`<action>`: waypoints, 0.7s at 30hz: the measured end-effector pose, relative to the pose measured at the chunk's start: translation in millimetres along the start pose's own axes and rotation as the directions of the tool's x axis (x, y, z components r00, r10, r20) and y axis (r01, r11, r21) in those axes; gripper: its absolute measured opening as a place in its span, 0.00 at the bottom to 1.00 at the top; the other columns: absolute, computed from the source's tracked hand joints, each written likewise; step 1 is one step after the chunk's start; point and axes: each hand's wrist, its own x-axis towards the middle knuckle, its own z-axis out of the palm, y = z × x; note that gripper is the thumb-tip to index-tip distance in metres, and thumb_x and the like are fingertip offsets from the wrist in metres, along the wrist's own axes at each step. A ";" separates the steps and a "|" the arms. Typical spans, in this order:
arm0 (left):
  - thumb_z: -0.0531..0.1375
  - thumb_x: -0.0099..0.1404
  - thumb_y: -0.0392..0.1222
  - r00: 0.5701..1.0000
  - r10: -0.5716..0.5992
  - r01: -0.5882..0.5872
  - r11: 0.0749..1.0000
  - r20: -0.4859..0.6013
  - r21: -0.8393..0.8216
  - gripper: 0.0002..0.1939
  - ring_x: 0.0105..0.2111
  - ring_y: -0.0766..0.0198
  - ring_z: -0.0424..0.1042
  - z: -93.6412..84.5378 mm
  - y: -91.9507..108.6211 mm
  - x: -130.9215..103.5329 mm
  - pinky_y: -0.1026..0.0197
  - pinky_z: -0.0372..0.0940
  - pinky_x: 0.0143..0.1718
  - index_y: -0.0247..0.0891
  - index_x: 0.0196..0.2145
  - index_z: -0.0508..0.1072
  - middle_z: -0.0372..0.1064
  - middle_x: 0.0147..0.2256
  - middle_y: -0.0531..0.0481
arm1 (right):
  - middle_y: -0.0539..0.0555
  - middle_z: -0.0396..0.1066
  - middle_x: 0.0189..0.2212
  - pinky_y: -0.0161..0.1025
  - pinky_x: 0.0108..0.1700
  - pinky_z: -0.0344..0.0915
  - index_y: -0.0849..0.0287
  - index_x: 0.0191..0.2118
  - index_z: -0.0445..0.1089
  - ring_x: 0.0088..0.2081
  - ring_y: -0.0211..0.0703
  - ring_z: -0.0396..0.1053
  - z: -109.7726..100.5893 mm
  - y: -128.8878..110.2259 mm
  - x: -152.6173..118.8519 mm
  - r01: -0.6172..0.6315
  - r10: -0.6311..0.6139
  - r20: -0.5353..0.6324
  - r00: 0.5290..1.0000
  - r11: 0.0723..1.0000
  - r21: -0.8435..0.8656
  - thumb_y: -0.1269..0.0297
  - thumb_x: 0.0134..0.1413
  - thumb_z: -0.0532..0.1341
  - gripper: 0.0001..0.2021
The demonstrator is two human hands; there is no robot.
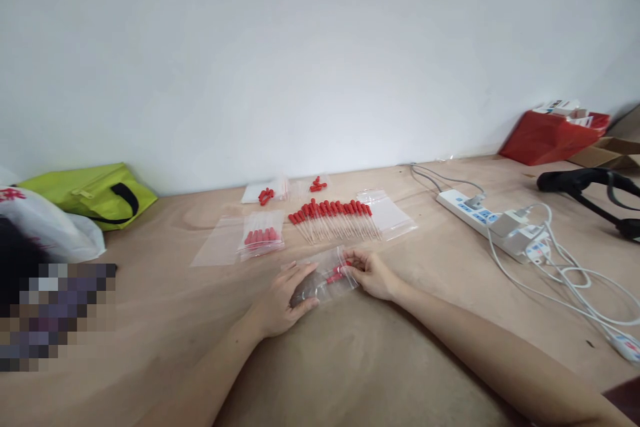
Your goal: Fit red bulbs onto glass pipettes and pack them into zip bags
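A clear zip bag [320,291] lies on the table in front of me, with small red pieces [334,277] at its right end. My left hand [286,297] rests on the bag's left part, thumb and fingers apart. The fingers of my right hand [369,273] are pinched together at the bag's right edge, on a red piece; their tips are partly hidden. Just behind lies a row of thin pale sticks with red heads [335,210]. A filled zip bag [264,218] with several red pieces lies left of the row.
Loose red pieces [267,196] and a second small pile [318,184] lie on bags near the wall. Flat clear bags [217,243] flank the row. At right are a power strip [465,208], white cables and a red bag [550,137]; at left, a lime-green bag [95,190].
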 end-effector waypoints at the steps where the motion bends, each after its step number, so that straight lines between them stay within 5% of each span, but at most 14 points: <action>1: 0.54 0.60 0.47 1.000 0.008 -0.008 1.000 -0.006 0.001 0.27 0.55 0.52 0.55 -0.3 0.1 0.0 0.45 0.52 0.55 0.45 0.56 0.53 0.58 0.54 0.47 | 0.48 0.69 0.22 0.35 0.28 0.62 0.58 0.30 0.64 0.26 0.38 0.68 1.4 0.5 1.5 -0.009 0.009 -0.041 0.999 1.000 0.008 0.53 0.38 0.64 0.16; 5: 0.54 0.60 0.48 1.000 0.018 -0.018 1.000 -0.006 -0.003 0.27 0.54 0.52 0.57 -0.9 1.1 0.1 0.45 0.52 0.55 0.44 0.56 0.53 0.59 0.54 0.47 | 0.48 0.69 0.19 0.33 0.24 0.60 0.59 0.23 0.61 0.22 0.36 0.66 7.1 2.5 6.8 -0.016 0.006 -0.154 0.988 0.997 -0.069 0.54 0.36 0.65 0.15; 11: 0.54 0.61 0.48 1.000 0.014 -0.014 1.000 0.003 -0.010 0.26 0.55 0.52 0.56 -1.2 2.0 -0.6 0.45 0.52 0.55 0.43 0.56 0.54 0.59 0.54 0.46 | 0.51 0.70 0.21 0.36 0.29 0.63 0.60 0.23 0.69 0.26 0.39 0.67 3.1 -1.8 7.7 0.068 -0.064 0.028 0.998 0.979 -0.191 0.54 0.49 0.54 0.16; 14: 0.54 0.60 0.48 1.000 0.006 -0.006 1.000 0.000 -0.014 0.27 0.55 0.52 0.55 -1.0 1.4 -0.9 0.46 0.51 0.55 0.43 0.56 0.54 0.59 0.54 0.46 | 0.52 0.71 0.24 0.35 0.30 0.63 0.60 0.28 0.70 0.27 0.40 0.68 -21.7 -5.8 20.8 0.032 -0.121 -0.219 0.968 0.929 -0.368 0.59 0.47 0.55 0.11; 16: 0.54 0.60 0.48 1.000 0.010 -0.010 1.000 -0.002 -0.020 0.27 0.55 0.53 0.56 -0.7 1.0 -0.9 0.46 0.51 0.56 0.43 0.56 0.55 0.59 0.54 0.46 | 0.53 0.72 0.28 0.35 0.33 0.62 0.60 0.29 0.70 0.30 0.40 0.68 -45.9 -9.5 36.2 -0.087 -0.186 -0.422 0.887 0.831 -0.549 0.64 0.45 0.55 0.08; 19: 0.54 0.60 0.48 1.000 0.025 -0.025 0.999 -0.002 -0.020 0.26 0.55 0.54 0.57 -0.2 0.7 -0.7 0.46 0.49 0.56 0.43 0.55 0.56 0.59 0.54 0.46 | 0.56 0.71 0.31 0.34 0.35 0.62 0.63 0.38 0.68 0.33 0.41 0.68 -78.7 -14.6 62.5 -0.370 -0.075 -0.573 0.816 0.693 -0.619 0.67 0.44 0.56 0.13; 21: 0.54 0.60 0.49 1.000 0.025 -0.025 1.000 0.002 -0.015 0.26 0.55 0.54 0.56 0.1 0.7 -0.7 0.46 0.49 0.56 0.42 0.55 0.56 0.59 0.54 0.46 | 0.59 0.71 0.32 0.35 0.34 0.62 0.66 0.41 0.66 0.34 0.44 0.69 -91.2 -15.6 77.5 -0.426 -0.037 -0.594 0.804 0.662 -0.618 0.69 0.41 0.58 0.16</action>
